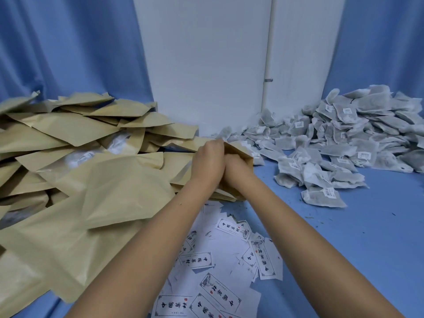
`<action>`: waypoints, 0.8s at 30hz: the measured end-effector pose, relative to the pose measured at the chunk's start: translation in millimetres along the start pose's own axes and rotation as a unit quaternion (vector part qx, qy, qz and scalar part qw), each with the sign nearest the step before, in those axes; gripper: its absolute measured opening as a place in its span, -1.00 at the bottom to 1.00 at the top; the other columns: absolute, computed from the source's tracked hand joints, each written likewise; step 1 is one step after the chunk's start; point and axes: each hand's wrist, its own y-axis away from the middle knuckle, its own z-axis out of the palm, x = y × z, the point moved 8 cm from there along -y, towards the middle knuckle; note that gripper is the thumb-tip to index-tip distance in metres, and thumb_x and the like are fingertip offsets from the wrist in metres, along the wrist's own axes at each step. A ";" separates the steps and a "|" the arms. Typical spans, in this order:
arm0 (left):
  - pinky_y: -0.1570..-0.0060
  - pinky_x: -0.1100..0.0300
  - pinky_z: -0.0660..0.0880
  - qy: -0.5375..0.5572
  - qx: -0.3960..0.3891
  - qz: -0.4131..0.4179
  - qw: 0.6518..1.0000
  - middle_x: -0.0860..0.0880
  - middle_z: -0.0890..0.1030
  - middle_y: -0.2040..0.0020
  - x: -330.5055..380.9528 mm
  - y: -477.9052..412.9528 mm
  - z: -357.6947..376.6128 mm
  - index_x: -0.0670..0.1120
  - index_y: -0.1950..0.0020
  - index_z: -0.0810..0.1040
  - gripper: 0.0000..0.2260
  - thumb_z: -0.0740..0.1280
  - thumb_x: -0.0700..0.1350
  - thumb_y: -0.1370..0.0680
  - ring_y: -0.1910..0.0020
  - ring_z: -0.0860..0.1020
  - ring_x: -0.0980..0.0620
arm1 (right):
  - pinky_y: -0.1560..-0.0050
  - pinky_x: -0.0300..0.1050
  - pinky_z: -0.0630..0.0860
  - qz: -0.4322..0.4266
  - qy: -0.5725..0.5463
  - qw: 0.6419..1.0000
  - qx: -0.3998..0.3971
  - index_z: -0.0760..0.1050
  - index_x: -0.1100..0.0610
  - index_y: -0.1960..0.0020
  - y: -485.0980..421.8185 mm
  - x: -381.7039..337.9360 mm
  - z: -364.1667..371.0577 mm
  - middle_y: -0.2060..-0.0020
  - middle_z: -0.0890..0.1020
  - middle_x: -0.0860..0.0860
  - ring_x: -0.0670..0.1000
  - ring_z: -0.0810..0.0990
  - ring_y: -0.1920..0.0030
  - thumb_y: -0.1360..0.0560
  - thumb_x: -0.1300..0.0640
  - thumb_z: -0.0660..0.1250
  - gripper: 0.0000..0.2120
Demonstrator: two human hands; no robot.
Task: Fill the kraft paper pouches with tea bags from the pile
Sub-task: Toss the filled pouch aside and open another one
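Note:
A big heap of kraft paper pouches (pixel 75 161) covers the left half of the blue surface. A pile of grey-white tea bags (pixel 339 138) with small barcode tags lies at the right. Both my hands meet at the centre on one kraft pouch (pixel 241 154). My left hand (pixel 210 160) grips the pouch's mouth edge. My right hand (pixel 236 168) is pushed into the pouch opening, its fingers hidden inside. Whether it holds a tea bag I cannot tell.
White printed labels (pixel 220 267) lie scattered on the blue cloth (pixel 355 249) in front of me, under my forearms. A white wall panel (pixel 206 65) and blue curtains (pixel 57 47) stand behind. Bare blue cloth shows at lower right, with small tea crumbs.

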 end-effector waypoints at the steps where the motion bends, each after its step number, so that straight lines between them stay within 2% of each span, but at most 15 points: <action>1: 0.25 0.07 0.40 0.010 0.000 -0.009 1.000 -0.18 0.58 0.05 -3.9 -3.7 -1.9 -0.19 -0.04 0.48 -0.81 0.12 -0.33 -0.55 0.08 0.57 -0.18 | 0.16 -0.09 0.46 0.000 -0.041 0.998 0.055 0.47 0.14 0.12 9.5 4.6 -11.1 0.24 0.57 0.07 0.09 0.57 0.12 -0.48 0.20 0.30 -0.98; 4: 0.27 0.06 0.46 0.026 0.011 -0.028 0.999 -0.19 0.59 0.10 -11.3 -13.8 -7.3 -0.20 -0.04 0.51 -0.83 0.15 -0.32 -0.55 0.11 0.58 -0.17 | 0.30 -0.12 0.37 0.056 -0.192 0.926 0.319 0.43 0.06 0.29 62.9 43.5 -48.7 0.37 0.51 -0.05 0.02 0.49 0.29 -0.49 0.12 0.24 -0.82; 5: 0.31 0.09 0.42 0.032 0.017 -0.033 0.999 -0.19 0.60 0.11 -12.2 -15.0 -8.7 -0.20 -0.04 0.52 -0.83 0.15 -0.32 -0.55 0.12 0.58 -0.16 | 0.27 -0.11 0.36 0.091 -0.251 0.903 0.336 0.39 0.06 0.28 73.4 58.4 -48.1 0.34 0.50 -0.05 0.02 0.49 0.26 -0.52 0.08 0.22 -0.80; 6: 0.33 0.11 0.39 0.035 0.021 -0.037 0.999 -0.19 0.60 0.12 -12.6 -15.5 -9.3 -0.20 -0.04 0.53 -0.82 0.16 -0.32 -0.56 0.13 0.58 -0.16 | 0.22 -0.08 0.42 0.123 -0.338 0.886 0.291 0.39 0.08 0.23 74.0 70.6 -38.4 0.27 0.51 -0.02 0.06 0.52 0.20 -0.55 0.01 0.20 -0.78; 7: 0.33 0.12 0.37 0.035 0.022 -0.039 0.998 -0.19 0.59 0.12 -12.1 -15.1 -9.5 -0.20 -0.04 0.53 -0.82 0.16 -0.31 -0.56 0.13 0.57 -0.16 | 0.15 -0.03 0.50 0.147 -0.459 0.855 0.192 0.42 0.10 0.16 69.3 74.4 -19.6 0.20 0.55 0.02 0.10 0.57 0.14 -0.57 -0.10 0.16 -0.71; 8: 0.33 0.12 0.38 0.034 0.018 -0.038 0.999 -0.18 0.59 0.12 -11.3 -14.1 -8.9 -0.19 -0.04 0.53 -0.82 0.16 -0.30 -0.56 0.13 0.57 -0.16 | 0.10 -0.01 0.56 0.145 -0.602 0.783 0.060 0.49 0.11 0.08 64.7 62.8 2.4 0.14 0.61 0.05 0.11 0.62 0.10 -0.58 -0.20 0.11 -0.60; 9: 0.31 0.10 0.40 0.031 0.008 -0.030 0.999 -0.17 0.59 0.12 -9.4 -12.5 -6.7 -0.18 -0.05 0.53 -0.82 0.15 -0.30 -0.56 0.13 0.57 -0.16 | 0.07 0.05 0.59 0.120 -0.720 0.681 -0.051 0.53 0.12 -0.01 63.3 44.8 16.2 0.08 0.67 0.07 0.12 0.66 0.06 -0.57 -0.28 0.05 -0.49; 10: 0.28 0.09 0.44 0.030 -0.004 -0.011 0.999 -0.16 0.60 0.11 -5.6 -9.6 -3.1 -0.15 -0.06 0.53 -0.81 0.15 -0.28 -0.56 0.12 0.58 -0.16 | 0.05 0.10 0.60 0.094 -0.784 0.601 -0.120 0.55 0.14 -0.10 61.1 31.0 22.1 0.01 0.68 0.11 0.14 0.66 0.01 -0.54 -0.34 0.02 -0.39; 11: 0.25 0.09 0.46 0.030 -0.022 0.015 0.999 -0.14 0.61 0.10 -0.5 -5.6 1.7 -0.11 -0.07 0.55 -0.79 0.15 -0.24 -0.57 0.11 0.58 -0.16 | 0.02 0.15 0.59 0.090 -0.811 0.559 -0.144 0.53 0.15 -0.17 56.9 24.9 24.1 -0.06 0.66 0.14 0.16 0.65 -0.04 -0.52 -0.37 0.03 -0.34; 13: 0.24 0.12 0.40 -0.011 -0.078 0.091 0.993 -0.09 0.63 0.05 14.7 7.1 16.8 0.00 -0.11 0.57 -0.77 0.15 -0.13 -0.58 0.06 0.58 -0.15 | 0.02 0.17 0.57 0.146 -0.816 0.547 -0.114 0.49 0.15 -0.25 47.3 31.1 26.4 -0.09 0.64 0.16 0.17 0.64 -0.04 -0.49 -0.34 0.14 -0.38; 15: 0.19 0.12 0.36 -0.092 -0.131 0.185 0.970 -0.02 0.62 -0.09 25.7 22.3 33.0 0.07 -0.18 0.55 -0.75 0.14 -0.05 -0.60 -0.04 0.56 -0.10 | 0.05 0.12 0.56 0.188 -0.839 0.504 -0.075 0.45 0.17 -0.28 39.9 40.4 26.8 -0.04 0.64 0.16 0.15 0.64 0.04 -0.57 -0.17 0.18 -0.53; 17: 0.07 0.12 0.35 -0.115 -0.154 0.231 0.954 0.10 0.54 -0.27 19.1 32.6 41.3 0.12 -0.30 0.48 -0.68 0.17 -0.11 -0.58 -0.12 0.48 -0.03 | -0.05 0.16 0.52 0.217 -0.855 0.470 -0.028 0.33 0.26 -0.36 35.0 51.6 29.3 -0.16 0.56 0.23 0.20 0.58 -0.10 -0.65 0.13 0.09 -0.66; 19: -0.05 0.13 0.23 -0.087 -0.151 0.247 0.953 0.18 0.38 -0.41 5.5 41.8 45.5 0.19 -0.41 0.37 -0.57 0.20 -0.14 -0.57 -0.17 0.36 0.00 | -0.10 0.20 0.48 0.229 -0.851 0.473 0.008 0.23 0.30 -0.40 37.9 59.6 35.7 -0.28 0.46 0.28 0.25 0.49 -0.25 -0.64 0.29 0.03 -0.67; 21: -0.18 0.09 0.09 -0.042 -0.174 0.212 0.961 0.15 0.20 -0.51 -10.8 57.4 54.7 0.26 -0.45 0.24 -0.56 0.19 -0.01 -0.60 -0.32 0.22 -0.05 | 0.00 0.20 0.49 0.230 -0.852 0.469 0.027 0.23 0.29 -0.40 44.8 61.4 45.5 -0.29 0.45 0.29 0.25 0.49 -0.24 -0.64 0.32 0.04 -0.67; 24: -0.40 -0.10 -0.01 0.147 -0.200 -0.058 0.967 0.01 -0.06 -0.56 -50.4 82.0 66.9 0.20 -0.53 0.05 -0.43 0.14 0.24 -0.56 -0.49 -0.03 -0.08 | 0.11 0.17 0.52 0.217 -0.875 0.427 0.067 0.28 0.29 -0.37 54.3 71.8 60.8 -0.27 0.48 0.24 0.21 0.52 -0.19 -0.63 0.31 0.10 -0.68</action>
